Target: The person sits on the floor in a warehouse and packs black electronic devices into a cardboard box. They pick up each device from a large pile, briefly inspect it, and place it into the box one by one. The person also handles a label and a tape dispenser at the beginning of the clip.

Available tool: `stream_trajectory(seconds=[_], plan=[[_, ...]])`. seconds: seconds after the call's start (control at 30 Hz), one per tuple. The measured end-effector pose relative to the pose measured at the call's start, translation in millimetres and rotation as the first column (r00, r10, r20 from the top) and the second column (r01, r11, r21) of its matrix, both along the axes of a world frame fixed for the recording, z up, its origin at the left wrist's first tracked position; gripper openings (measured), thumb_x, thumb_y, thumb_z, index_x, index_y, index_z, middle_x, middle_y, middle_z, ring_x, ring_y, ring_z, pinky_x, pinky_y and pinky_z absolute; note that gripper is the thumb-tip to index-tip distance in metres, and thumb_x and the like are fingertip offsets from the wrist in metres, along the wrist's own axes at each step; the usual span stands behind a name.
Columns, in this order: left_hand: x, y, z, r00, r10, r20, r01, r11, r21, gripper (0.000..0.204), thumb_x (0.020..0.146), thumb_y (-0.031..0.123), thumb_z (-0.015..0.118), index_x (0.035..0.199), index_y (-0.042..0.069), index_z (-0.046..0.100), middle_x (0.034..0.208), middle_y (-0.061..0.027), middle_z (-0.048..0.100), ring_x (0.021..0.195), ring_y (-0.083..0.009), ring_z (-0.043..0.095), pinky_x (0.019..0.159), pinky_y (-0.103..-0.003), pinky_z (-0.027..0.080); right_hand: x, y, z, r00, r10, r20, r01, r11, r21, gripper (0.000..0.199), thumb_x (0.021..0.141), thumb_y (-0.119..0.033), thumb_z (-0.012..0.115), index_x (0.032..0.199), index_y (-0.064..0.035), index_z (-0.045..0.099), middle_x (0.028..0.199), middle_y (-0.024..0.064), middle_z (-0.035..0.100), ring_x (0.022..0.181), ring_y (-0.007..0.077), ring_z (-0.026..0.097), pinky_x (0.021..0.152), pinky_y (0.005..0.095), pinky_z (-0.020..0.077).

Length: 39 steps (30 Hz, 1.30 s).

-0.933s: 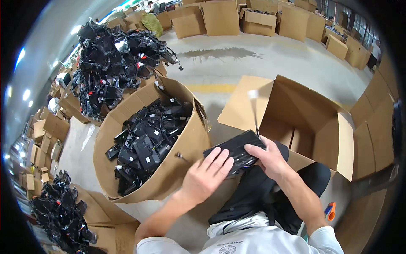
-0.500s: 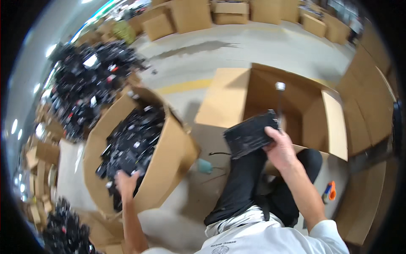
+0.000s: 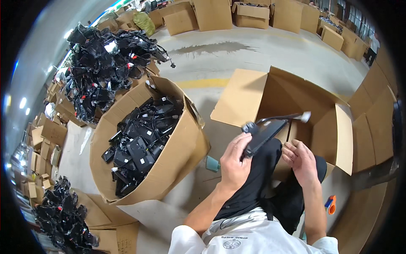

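In my left hand (image 3: 237, 163) is a flat black plastic unit (image 3: 267, 136), tilted up above my knees. Its black cable (image 3: 281, 117) ends in a white connector (image 3: 305, 117), which hangs over the near side of an open cardboard box (image 3: 315, 97). Just right of the unit, my right hand (image 3: 302, 163) holds nothing; its fingers are slightly bent and apart from the unit. To my left, a large cardboard box (image 3: 179, 163) contains many similar black units (image 3: 141, 150) with cables and white plugs.
Beyond the left box rises a heap of black bagged parts (image 3: 101, 63); another dark heap (image 3: 63, 216) lies at lower left. An orange and blue tape dispenser (image 3: 331, 205) and a teal object (image 3: 212, 164) rest on the floor. Cardboard boxes (image 3: 213, 15) line the back.
My left hand has come out of the left box to above my lap and now grips a black unit. My right hand, which held a black unit, is now without one.
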<state>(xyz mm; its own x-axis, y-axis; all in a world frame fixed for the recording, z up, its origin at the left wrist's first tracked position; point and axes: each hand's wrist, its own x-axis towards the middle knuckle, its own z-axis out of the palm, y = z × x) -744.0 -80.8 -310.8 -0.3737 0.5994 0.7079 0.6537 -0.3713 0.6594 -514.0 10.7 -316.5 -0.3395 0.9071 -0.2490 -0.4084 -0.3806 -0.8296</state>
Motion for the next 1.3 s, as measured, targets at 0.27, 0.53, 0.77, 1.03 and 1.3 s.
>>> stream_trajectory(seconds=[0.27,0.53,0.77,1.03,1.3], plan=[[31,-5,-15,0.862,-0.18,-0.474,0.199,0.98,-0.012,0.034,0.086,0.001,0.061,0.118,0.005,0.072,0.133,-0.0175,0.065,0.125,-0.0377,0.062,0.104,-0.047,0.052,-31,-22,15,1.0,0.009,-0.009,-0.01,0.993,-0.118,0.038,0.096,-0.026,0.068,0.127,-0.005,0.06,0.113,0.0061,0.07,0.1,0.0182,0.069,0.091,0.0377,0.0581],[21,-18,-32,0.982,-0.065,0.176,0.099,0.977,-0.191,0.032,0.094,0.013,0.073,0.12,-0.005,0.068,0.136,-0.0199,0.06,0.126,-0.032,0.06,0.106,-0.042,0.049,-46,-6,-6,0.97,0.006,-0.243,-0.022,0.998,-0.061,0.034,0.097,-0.02,0.072,0.125,-0.0035,0.063,0.119,0.0068,0.071,0.108,0.0189,0.07,0.092,0.0366,0.059],[41,-1,-38,0.834,-0.143,0.533,0.301,0.928,-0.222,0.041,0.089,0.003,0.078,0.127,-0.005,0.062,0.142,-0.0181,0.054,0.123,-0.0264,0.06,0.102,-0.037,0.051,-39,-19,-17,0.969,0.065,-0.238,-0.069,0.998,-0.011,0.041,0.099,-0.027,0.072,0.132,-0.0054,0.06,0.125,0.0062,0.069,0.115,0.0185,0.068,0.098,0.0371,0.0563],[41,-7,-28,0.996,0.078,0.053,-0.064,0.974,-0.218,0.031,0.088,0.003,0.076,0.117,-0.003,0.067,0.14,-0.0198,0.057,0.13,-0.0378,0.055,0.109,-0.049,0.044,-39,-21,-18,0.982,0.096,-0.163,-0.088,0.995,0.052,0.041,0.1,-0.019,0.071,0.135,-0.0023,0.058,0.128,0.0076,0.067,0.115,0.0174,0.065,0.101,0.0373,0.0544],[21,35,21,0.976,-0.215,-0.038,0.195,0.935,-0.296,0.021,0.088,0.004,0.076,0.108,-0.001,0.073,0.132,-0.0164,0.062,0.128,-0.0366,0.056,0.107,-0.046,0.046,-35,-18,-26,0.992,0.127,0.011,-0.127,0.978,0.167,0.053,0.101,-0.027,0.071,0.141,0.0001,0.049,0.129,0.008,0.064,0.118,0.0143,0.061,0.103,0.0339,0.0512]])
